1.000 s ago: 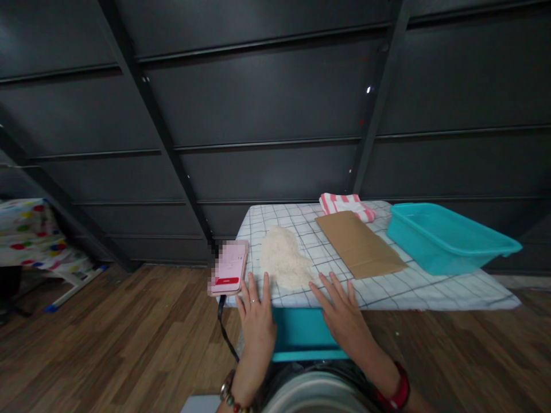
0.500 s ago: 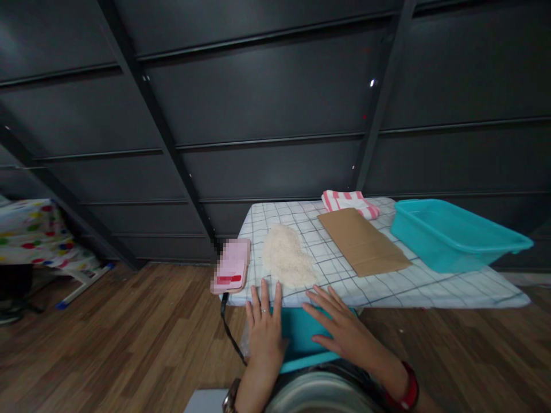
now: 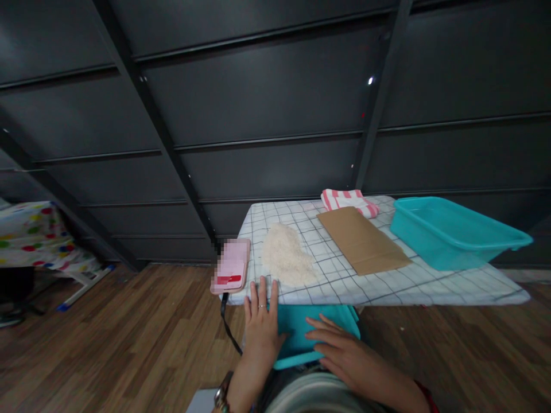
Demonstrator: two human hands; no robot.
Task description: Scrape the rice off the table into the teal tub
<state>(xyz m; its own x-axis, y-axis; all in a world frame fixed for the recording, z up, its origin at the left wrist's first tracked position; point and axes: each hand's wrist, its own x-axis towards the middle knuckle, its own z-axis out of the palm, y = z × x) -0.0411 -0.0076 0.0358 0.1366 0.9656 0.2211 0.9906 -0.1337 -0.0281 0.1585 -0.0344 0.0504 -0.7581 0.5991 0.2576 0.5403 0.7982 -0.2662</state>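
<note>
In the head view, a loose, flat heap of fine off-white grains (image 3: 286, 255) lay on the left part of a table spread with a white cloth patterned in dark grid lines (image 3: 267, 215), near its front edge. The person's left hand (image 3: 262, 332), a ring on one finger, was palm down with its fingers stretched forward and slightly spread, the tips at the table's front edge just short of the heap; whether they touched the cloth could not be told. The right hand (image 3: 342, 350) was turned inward, its fingers loosely fanned above a turquoise plastic tub below the table edge (image 3: 297, 360), apart from the grains. A pink rectangular phone (image 3: 232, 264) lay at the table's left corner, a black cord (image 3: 223, 312) hanging beneath it. Right of the heap lay a flat brown cardboard sheet (image 3: 364, 241), a folded pink-and-white striped towel (image 3: 346, 201) behind it, and a larger-looking turquoise plastic basin (image 3: 456, 252) stood farther right.
</note>
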